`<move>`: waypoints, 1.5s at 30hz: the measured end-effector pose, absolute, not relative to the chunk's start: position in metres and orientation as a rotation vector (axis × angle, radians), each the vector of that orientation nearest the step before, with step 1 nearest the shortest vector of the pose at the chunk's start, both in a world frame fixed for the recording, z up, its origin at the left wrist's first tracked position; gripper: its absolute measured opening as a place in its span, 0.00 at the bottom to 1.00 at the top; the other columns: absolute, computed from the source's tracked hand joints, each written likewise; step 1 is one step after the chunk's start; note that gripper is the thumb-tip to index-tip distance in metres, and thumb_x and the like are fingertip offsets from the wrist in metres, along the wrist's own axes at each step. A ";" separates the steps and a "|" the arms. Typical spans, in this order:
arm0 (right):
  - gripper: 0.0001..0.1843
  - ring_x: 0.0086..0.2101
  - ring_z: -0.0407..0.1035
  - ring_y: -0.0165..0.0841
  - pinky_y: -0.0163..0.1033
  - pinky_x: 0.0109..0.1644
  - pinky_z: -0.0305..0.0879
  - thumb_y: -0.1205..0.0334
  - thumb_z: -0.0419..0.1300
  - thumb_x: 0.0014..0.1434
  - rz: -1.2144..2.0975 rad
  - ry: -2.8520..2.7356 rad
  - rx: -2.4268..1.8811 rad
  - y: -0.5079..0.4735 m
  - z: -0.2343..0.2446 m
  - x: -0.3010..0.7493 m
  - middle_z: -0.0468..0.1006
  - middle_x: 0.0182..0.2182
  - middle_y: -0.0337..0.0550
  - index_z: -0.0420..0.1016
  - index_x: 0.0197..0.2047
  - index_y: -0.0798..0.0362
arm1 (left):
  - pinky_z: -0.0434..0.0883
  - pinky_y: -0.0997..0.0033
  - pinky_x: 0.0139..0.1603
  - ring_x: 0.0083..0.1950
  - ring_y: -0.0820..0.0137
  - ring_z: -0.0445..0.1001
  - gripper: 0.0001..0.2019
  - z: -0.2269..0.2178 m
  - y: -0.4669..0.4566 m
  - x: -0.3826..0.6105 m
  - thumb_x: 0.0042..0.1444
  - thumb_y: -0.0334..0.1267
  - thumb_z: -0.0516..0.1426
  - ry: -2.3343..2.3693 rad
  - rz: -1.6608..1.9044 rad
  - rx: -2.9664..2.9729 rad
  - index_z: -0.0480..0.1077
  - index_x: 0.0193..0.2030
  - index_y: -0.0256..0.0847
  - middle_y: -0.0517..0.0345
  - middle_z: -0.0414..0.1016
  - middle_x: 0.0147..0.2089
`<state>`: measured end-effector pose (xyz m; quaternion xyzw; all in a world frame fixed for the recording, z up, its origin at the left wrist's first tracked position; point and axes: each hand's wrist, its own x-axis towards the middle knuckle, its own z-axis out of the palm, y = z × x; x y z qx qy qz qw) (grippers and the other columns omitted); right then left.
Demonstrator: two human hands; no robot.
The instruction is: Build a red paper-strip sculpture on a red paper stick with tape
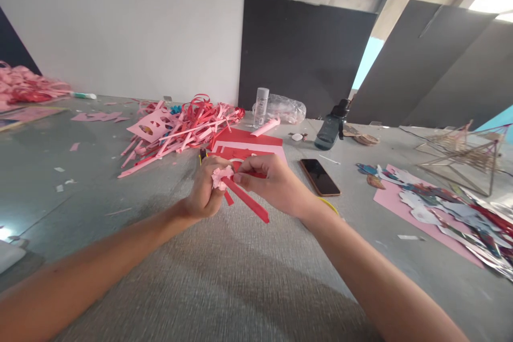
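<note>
My left hand point(205, 187) is curled closed around a small pink paper roll point(220, 176), held just above the grey table point(224, 278). My right hand point(270, 181) pinches a red paper strip point(247, 200) that runs from the pink roll down and to the right. Both hands meet over the middle of the table. Behind them lie red and pink paper sheets point(248, 147).
A heap of pink and red paper strips point(176, 128) lies at the back left. A phone point(319, 177) rests right of my hands, a dark water bottle point(331, 128) and a glue bottle point(261, 107) behind. Coloured cut-outs on pink paper point(436, 208) and a stick frame point(465, 155) sit right.
</note>
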<state>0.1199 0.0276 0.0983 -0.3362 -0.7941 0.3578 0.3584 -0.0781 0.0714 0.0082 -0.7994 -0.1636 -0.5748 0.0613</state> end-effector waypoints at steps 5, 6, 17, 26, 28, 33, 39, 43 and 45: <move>0.16 0.27 0.53 0.27 0.37 0.31 0.50 0.61 0.60 0.64 1.007 -2.061 -0.831 0.029 0.098 0.119 0.60 0.23 0.32 0.67 0.24 0.53 | 0.68 0.59 0.42 0.40 0.64 0.70 0.08 0.011 0.068 -0.077 0.73 0.43 0.46 -0.466 -1.658 -2.425 0.61 0.50 0.44 0.55 0.69 0.42; 0.18 0.27 0.52 0.27 0.37 0.30 0.49 0.61 0.61 0.63 1.019 -2.060 -0.831 0.029 0.097 0.119 0.58 0.22 0.32 0.65 0.23 0.53 | 0.68 0.59 0.42 0.41 0.64 0.70 0.08 0.011 0.068 -0.077 0.73 0.43 0.46 -0.467 -1.650 -2.418 0.61 0.50 0.44 0.55 0.69 0.42; 0.20 0.28 0.53 0.28 0.37 0.31 0.49 0.48 0.60 0.67 1.051 -2.048 -0.765 0.032 0.095 0.120 0.63 0.25 0.35 0.71 0.29 0.53 | 0.66 0.56 0.46 0.41 0.63 0.70 0.10 0.015 0.071 -0.078 0.74 0.44 0.44 -0.571 -1.630 -2.337 0.62 0.49 0.44 0.53 0.72 0.42; 0.34 0.32 0.70 0.34 0.38 0.39 0.63 0.35 0.45 0.71 0.562 -1.840 -1.275 0.095 0.068 0.167 0.77 0.30 0.45 0.77 0.35 0.54 | 0.67 0.55 0.49 0.46 0.60 0.71 0.12 0.008 0.085 -0.089 0.74 0.46 0.45 -0.700 -1.625 -2.260 0.63 0.52 0.43 0.50 0.73 0.44; 0.29 0.33 0.71 0.36 0.38 0.39 0.64 0.39 0.49 0.71 0.496 -1.866 -1.345 0.109 0.053 0.178 0.79 0.30 0.46 0.77 0.35 0.54 | 0.67 0.56 0.49 0.44 0.61 0.72 0.09 0.005 0.087 -0.090 0.73 0.44 0.48 -0.697 -1.586 -2.266 0.65 0.49 0.44 0.52 0.74 0.42; 0.10 0.43 0.73 0.39 0.40 0.48 0.65 0.58 0.60 0.65 0.376 -2.048 -1.402 0.110 0.022 0.177 0.83 0.40 0.49 0.80 0.40 0.53 | 0.68 0.58 0.50 0.44 0.62 0.76 0.03 -0.007 0.094 -0.087 0.69 0.38 0.56 -0.732 -1.517 -2.250 0.66 0.46 0.44 0.55 0.77 0.42; 0.12 0.52 0.70 0.42 0.44 0.58 0.62 0.68 0.60 0.63 0.210 -2.282 -1.429 0.106 0.006 0.159 0.82 0.51 0.52 0.81 0.48 0.51 | 0.69 0.59 0.47 0.42 0.62 0.75 0.03 -0.010 0.096 -0.085 0.66 0.35 0.59 -0.753 -1.449 -2.265 0.67 0.42 0.44 0.56 0.77 0.39; 0.11 0.51 0.70 0.43 0.45 0.57 0.62 0.70 0.58 0.64 0.098 -2.359 -1.469 0.104 0.008 0.159 0.83 0.47 0.53 0.82 0.44 0.53 | 0.69 0.57 0.50 0.46 0.61 0.75 0.03 -0.008 0.093 -0.085 0.68 0.34 0.56 -0.736 -1.447 -2.322 0.68 0.47 0.44 0.54 0.77 0.43; 0.12 0.50 0.70 0.44 0.45 0.55 0.63 0.71 0.59 0.63 0.058 -2.382 -1.489 0.102 0.011 0.159 0.83 0.45 0.53 0.83 0.45 0.53 | 0.68 0.56 0.50 0.47 0.59 0.75 0.06 -0.008 0.093 -0.086 0.70 0.38 0.53 -0.768 -1.497 -2.320 0.69 0.49 0.44 0.52 0.77 0.45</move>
